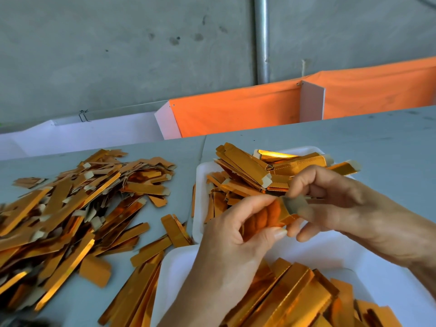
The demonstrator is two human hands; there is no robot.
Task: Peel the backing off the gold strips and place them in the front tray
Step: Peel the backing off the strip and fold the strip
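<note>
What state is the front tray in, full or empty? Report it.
Partly filled. Gold strips lie stacked across the front tray, while bare white floor shows along its right side. Both hands work a strip above it.

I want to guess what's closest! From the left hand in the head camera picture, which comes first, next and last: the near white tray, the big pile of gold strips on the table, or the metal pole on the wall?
1. Near white tray: right under the left hand.
2. Big pile of gold strips: off to the left on the table.
3. Metal pole: far back on the wall.
</note>
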